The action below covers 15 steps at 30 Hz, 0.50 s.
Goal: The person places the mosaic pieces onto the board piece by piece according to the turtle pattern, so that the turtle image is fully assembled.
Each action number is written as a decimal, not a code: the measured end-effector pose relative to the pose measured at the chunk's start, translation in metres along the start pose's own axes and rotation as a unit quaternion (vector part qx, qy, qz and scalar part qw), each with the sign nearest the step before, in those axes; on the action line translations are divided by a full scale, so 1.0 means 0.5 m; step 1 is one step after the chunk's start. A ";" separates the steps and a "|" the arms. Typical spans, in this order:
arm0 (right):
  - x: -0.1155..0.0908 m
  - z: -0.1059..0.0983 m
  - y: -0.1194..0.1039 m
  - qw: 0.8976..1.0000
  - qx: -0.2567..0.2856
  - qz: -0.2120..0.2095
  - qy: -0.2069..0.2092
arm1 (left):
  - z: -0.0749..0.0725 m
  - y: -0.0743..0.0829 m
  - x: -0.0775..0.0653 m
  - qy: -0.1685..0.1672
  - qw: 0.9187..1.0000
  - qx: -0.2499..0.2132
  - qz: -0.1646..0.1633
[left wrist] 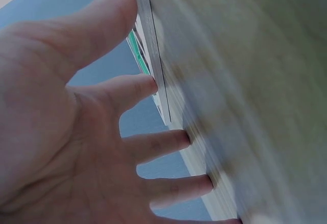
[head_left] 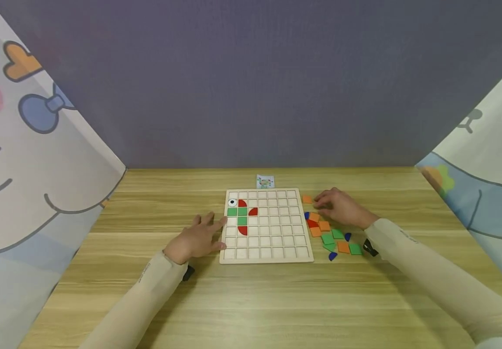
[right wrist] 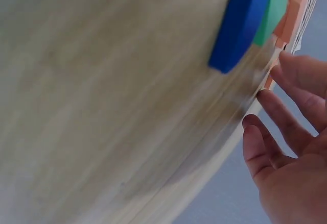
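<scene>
A pale wooden grid board lies on the table, with a white eye tile, green squares and red curved pieces in its left cells. My left hand rests with spread fingers at the board's left edge; in the left wrist view its thumb and index tip meet the board's side. To the right of the board, my right hand hovers low over the table. Its loosely bent fingertips are just right of an orange square, and no piece shows in its grasp.
Below my right hand lie loose pieces: orange squares, green ones, blue half-rounds and a red piece. A small picture card lies behind the board. A grey partition closes off the table's back.
</scene>
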State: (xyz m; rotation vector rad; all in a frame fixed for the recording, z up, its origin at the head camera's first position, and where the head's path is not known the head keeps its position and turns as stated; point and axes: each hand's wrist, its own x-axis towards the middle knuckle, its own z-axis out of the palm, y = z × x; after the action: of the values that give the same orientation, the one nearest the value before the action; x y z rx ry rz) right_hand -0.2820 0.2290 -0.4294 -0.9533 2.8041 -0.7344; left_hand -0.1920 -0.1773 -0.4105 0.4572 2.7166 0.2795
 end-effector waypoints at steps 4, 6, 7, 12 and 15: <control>-0.006 -0.001 -0.012 1.000 0.018 0.002 -0.002 | -0.002 0.002 -0.001 -0.003 1.000 -0.003 0.001; -0.012 -0.002 -0.021 1.000 0.025 0.005 -0.003 | -0.004 0.003 -0.001 -0.003 1.000 -0.004 0.001; -0.017 -0.002 -0.027 1.000 0.026 0.004 -0.004 | -0.005 0.004 -0.002 -0.002 1.000 -0.005 0.001; -0.040 0.004 -0.043 0.999 0.035 -0.009 -0.015 | -0.009 0.004 -0.002 0.000 1.000 -0.003 -0.005; -0.047 0.010 -0.046 0.999 0.032 -0.009 -0.018 | -0.010 0.003 -0.002 0.000 1.000 -0.004 -0.005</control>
State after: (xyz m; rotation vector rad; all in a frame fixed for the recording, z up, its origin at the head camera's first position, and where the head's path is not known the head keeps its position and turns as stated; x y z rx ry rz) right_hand -0.2491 0.2250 -0.4247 -0.9720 2.7271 -0.7959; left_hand -0.1928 -0.1770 -0.4055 0.4406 2.7165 0.2885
